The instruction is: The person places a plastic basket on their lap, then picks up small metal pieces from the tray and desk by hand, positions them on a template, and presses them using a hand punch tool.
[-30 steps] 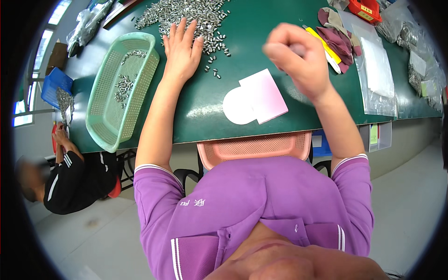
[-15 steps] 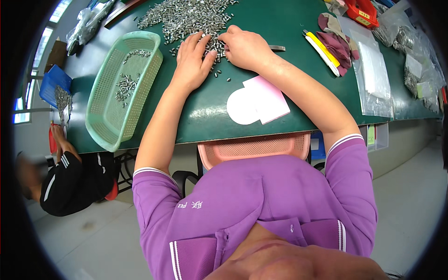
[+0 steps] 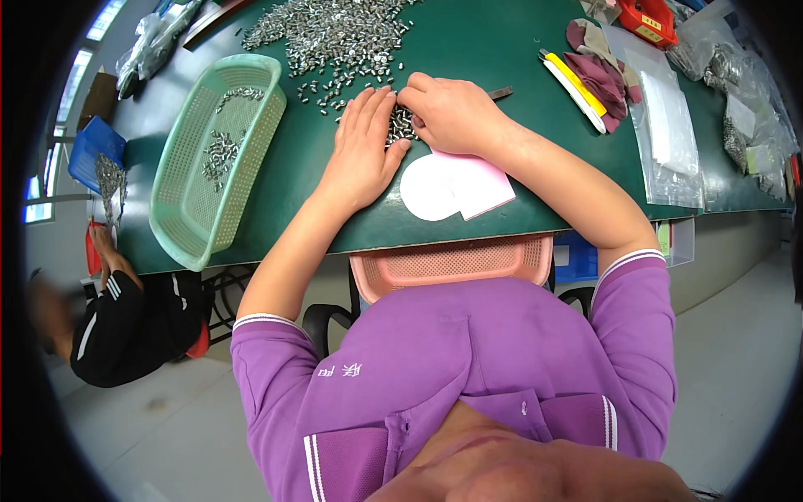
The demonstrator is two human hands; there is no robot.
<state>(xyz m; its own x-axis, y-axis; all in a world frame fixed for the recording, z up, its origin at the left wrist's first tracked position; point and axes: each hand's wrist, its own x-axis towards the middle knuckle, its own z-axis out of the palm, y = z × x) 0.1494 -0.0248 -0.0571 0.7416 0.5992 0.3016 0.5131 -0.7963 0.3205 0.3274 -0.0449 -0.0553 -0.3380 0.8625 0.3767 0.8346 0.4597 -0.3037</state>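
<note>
Small shiny metal cylinders form a big pile (image 3: 335,33) on the green table (image 3: 335,227) at the far side. A smaller heap of metal cylinders (image 3: 401,125) lies between my hands, partly covered by them. My left hand (image 3: 364,138) rests with its fingers stretched out along the left side of this heap. Opposite, my right hand (image 3: 452,113) is closed, its fingers curled against the heap's right side. A thin flat metal tool (image 3: 502,93) sticks out beyond it; its other end is hidden by the hand. White and pink paper pieces (image 3: 443,188) lie just nearer me.
To the left stands a green perforated basket (image 3: 171,201) with some cylinders inside. A pink basket (image 3: 452,269) is below the table's front edge. A yellow-and-white cutter (image 3: 575,90), maroon gloves (image 3: 598,79) and plastic bags (image 3: 669,125) lie right. Another person (image 3: 113,326) sits far left.
Both hands have moved toward me, drawing a small heap of cylinders away from the big pile, up to the paper pieces. The flat metal tool has shifted and tilted along with my right hand.
</note>
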